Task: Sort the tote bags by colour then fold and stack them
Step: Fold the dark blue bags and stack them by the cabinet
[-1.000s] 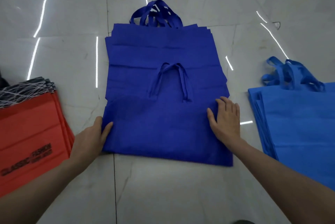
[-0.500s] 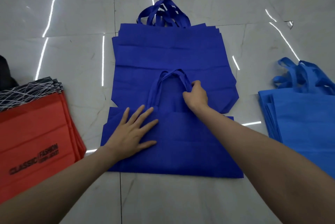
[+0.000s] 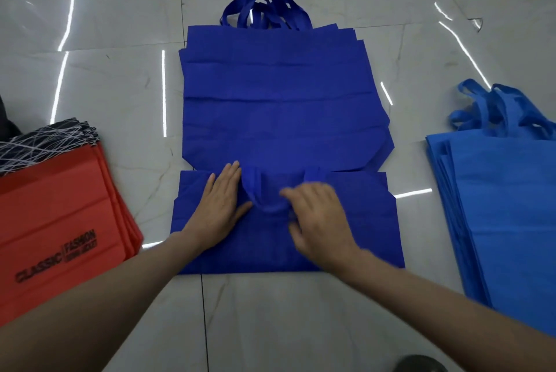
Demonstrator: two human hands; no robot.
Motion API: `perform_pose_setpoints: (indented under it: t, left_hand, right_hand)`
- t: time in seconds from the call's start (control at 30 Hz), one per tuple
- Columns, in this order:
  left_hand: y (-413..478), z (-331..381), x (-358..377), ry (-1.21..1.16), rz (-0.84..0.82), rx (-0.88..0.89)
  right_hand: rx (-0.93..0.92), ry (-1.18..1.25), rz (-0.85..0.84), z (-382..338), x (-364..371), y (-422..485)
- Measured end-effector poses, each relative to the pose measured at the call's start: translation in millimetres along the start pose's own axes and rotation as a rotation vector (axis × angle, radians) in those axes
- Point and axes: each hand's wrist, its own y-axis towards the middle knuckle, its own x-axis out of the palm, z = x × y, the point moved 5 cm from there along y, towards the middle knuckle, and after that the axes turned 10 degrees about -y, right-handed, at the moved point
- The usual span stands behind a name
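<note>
A dark blue tote bag [image 3: 346, 221] lies folded on the floor in front of me, overlapping the near end of a flat pile of dark blue totes [image 3: 279, 94]. Its handles [image 3: 264, 197] are tucked down onto its front. My left hand [image 3: 219, 206] lies flat on the folded bag, left of the handles. My right hand [image 3: 319, 215] is blurred and sits over the right part of the handles; whether it holds the strap is unclear.
A stack of red totes [image 3: 60, 221] printed "CLASSIC FASHION" lies at the left, with black-and-white patterned bags [image 3: 45, 140] behind it. A stack of light blue totes [image 3: 505, 206] lies at the right. Glossy marble floor [image 3: 270, 320] surrounds everything.
The bag's handles have been folded down toward me onto its front. My right hand came back with them, and my left hand shifted right and farther up the bag.
</note>
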Motion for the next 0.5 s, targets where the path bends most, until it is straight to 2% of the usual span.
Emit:
perform_pose_setpoints:
  t: [0.1, 0.23, 0.27, 0.37, 0.5]
  left_hand:
    - [1.5, -3.3, -10.5, 0.018, 0.028, 0.007]
    - [6.2, -7.4, -18.5, 0.316, 0.089, 0.05]
    - [8.1, -7.6, -19.6, 0.363, 0.115, 0.058]
    - [14.6, -4.3, -26.7, 0.419, 0.185, 0.054]
    - [16.3, 0.3, -35.2, 0.404, 0.102, -0.08]
  right_hand:
    - [-0.061, -0.067, -0.11, -26.8, 21.8, -55.4]
    - [-0.119, -0.25, -0.314, -38.0, 43.8, -91.4]
    - [-0.147, -0.282, -0.322, -36.7, 46.0, -93.9]
    - [-0.21, -0.311, -0.165, -27.9, 43.7, -87.9]
    - [-0.311, -0.337, -0.034, -13.8, 34.1, -78.9]
